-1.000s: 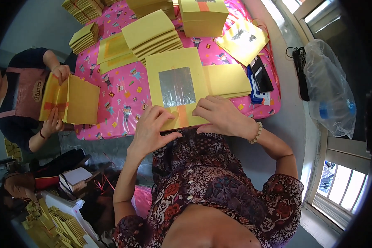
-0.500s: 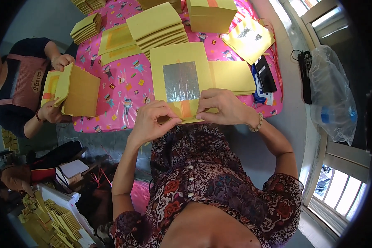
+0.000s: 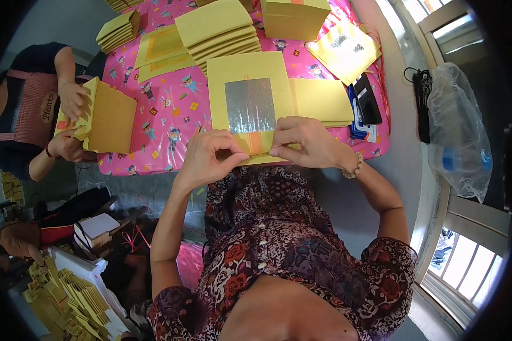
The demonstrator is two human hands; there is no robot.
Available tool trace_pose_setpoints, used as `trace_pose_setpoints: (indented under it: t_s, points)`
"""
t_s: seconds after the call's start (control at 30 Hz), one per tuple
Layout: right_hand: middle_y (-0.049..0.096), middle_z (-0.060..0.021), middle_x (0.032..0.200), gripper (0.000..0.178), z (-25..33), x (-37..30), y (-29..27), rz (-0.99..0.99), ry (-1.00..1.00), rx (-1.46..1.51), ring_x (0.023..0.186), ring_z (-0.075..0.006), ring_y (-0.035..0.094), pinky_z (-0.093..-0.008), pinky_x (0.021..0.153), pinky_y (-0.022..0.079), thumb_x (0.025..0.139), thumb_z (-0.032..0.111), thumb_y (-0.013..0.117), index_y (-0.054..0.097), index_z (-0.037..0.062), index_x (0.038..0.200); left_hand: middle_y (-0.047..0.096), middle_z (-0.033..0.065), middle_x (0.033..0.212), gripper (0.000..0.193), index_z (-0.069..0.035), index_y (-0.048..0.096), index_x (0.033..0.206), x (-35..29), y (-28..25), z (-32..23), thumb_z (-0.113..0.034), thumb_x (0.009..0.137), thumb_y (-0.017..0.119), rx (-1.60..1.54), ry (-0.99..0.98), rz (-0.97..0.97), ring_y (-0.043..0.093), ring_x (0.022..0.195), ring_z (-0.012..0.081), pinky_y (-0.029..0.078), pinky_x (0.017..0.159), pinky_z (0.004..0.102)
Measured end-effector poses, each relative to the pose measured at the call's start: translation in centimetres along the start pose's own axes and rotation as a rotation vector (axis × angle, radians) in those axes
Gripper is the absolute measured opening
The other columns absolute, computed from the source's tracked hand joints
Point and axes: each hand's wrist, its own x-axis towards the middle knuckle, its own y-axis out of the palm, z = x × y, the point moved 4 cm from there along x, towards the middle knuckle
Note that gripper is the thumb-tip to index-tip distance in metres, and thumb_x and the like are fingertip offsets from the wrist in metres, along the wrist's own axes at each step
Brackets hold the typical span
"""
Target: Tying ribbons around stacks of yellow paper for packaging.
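Spanning the middle of the scene, the table (image 3: 170, 113) wears a glossy pink cover printed with small figures. At the left, we note a co-worker (image 3: 31, 113) in a pinkish apron, both hands at a thick yellow paper stack (image 3: 114, 119) that stands at the table's left edge. At the right, beyond the table, a clear plastic bag (image 3: 456, 125) hangs beside the window frame. On the far side, we record a tall yellow paper block (image 3: 296, 21) and, left of it, a pile of folded yellow papers (image 3: 213, 24).

The yellow sheet (image 3: 219, 85) lies flat at the near edge of the table, directly before the wearer — its near strip turned up between the hands. Right of it sits a low yellow stack (image 3: 321, 101); we cannot tell whether the two overlap. A silver square (image 3: 250, 105) occupies the middle of the sheet, with an orange band on its near side.

We find the left hand (image 3: 210, 156) closed, thumb and forefinger pinching the sheet's near edge. The right hand (image 3: 307, 142) is likewise closed, pinching the same edge just beside it — the fingertips near but apart.

Farther right, we list a black flat slab (image 3: 368, 99) next to a blue-and-white packet (image 3: 357, 128), and, smallest, a beaded bracelet (image 3: 355, 166) on the right wrist.
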Motion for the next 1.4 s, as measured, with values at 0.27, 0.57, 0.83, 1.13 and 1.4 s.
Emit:
trace_pose_setpoints:
  t_s: [0.27,0.57,0.83,1.13,1.4]
  points:
    - [0.057,-0.0120,0.080,0.018,0.0,0.0,0.1,-0.031,-0.014,-0.003,0.076,-0.0329,0.060,-0.0434,0.067,0.047,0.089,0.023,0.069,0.067,0.0055,0.087,0.066,0.0056,0.071,0.015,-0.003,0.071,0.075,0.1,-0.1,-0.3,-0.014,0.078,0.080,-0.031,-0.028,0.007,0.063,0.060,0.0182,0.047,0.055,0.0301]
    - [0.057,-0.0122,0.079,0.020,-0.1,-0.2,0.3,-0.024,0.014,-0.014,0.075,-0.0327,0.060,-0.0435,0.066,0.047,0.090,0.024,0.068,0.067,0.0053,0.085,0.066,0.0051,0.070,0.016,-0.003,0.071,0.074,0.1,0.0,-0.1,-0.015,0.078,0.080,-0.027,-0.029,0.005,0.064,0.059,0.0176,0.047,0.055,0.0296]
    - [0.060,-0.0113,0.086,0.015,0.0,-0.2,0.1,0.005,0.030,-0.037,0.080,-0.0300,0.061,-0.0391,0.070,0.049,0.086,0.016,0.072,0.066,0.0025,0.088,0.066,0.0054,0.070,0.017,-0.003,0.072,0.074,0.2,0.0,0.2,-0.017,0.078,0.081,-0.015,-0.039,0.012,0.063,0.058,0.0176,0.046,0.054,0.0297]
    - [0.052,-0.0098,0.088,0.022,1.7,0.0,0.9,-0.016,-0.232,-0.440,0.080,-0.0291,0.060,-0.0403,0.068,0.051,0.086,0.020,0.069,0.053,0.0061,0.091,0.064,0.0056,0.066,0.016,-0.003,0.072,0.075,-0.1,-0.4,-0.2,-0.016,0.079,0.080,-0.055,-0.054,-0.001,0.062,0.056,0.0156,0.046,0.053,0.0297]
    - [0.062,-0.0179,0.085,0.020,0.0,4.2,-5.4,-0.014,-0.011,-0.041,0.082,-0.0381,0.062,-0.0433,0.072,0.050,0.093,0.020,0.065,0.061,0.0010,0.098,0.063,0.0086,0.117,0.035,-0.010,0.073,0.105,-1.6,-1.7,-4.0,-0.010,0.071,0.079,0.357,0.496,-0.589,0.058,0.111,0.0323,0.048,0.091,0.0415]
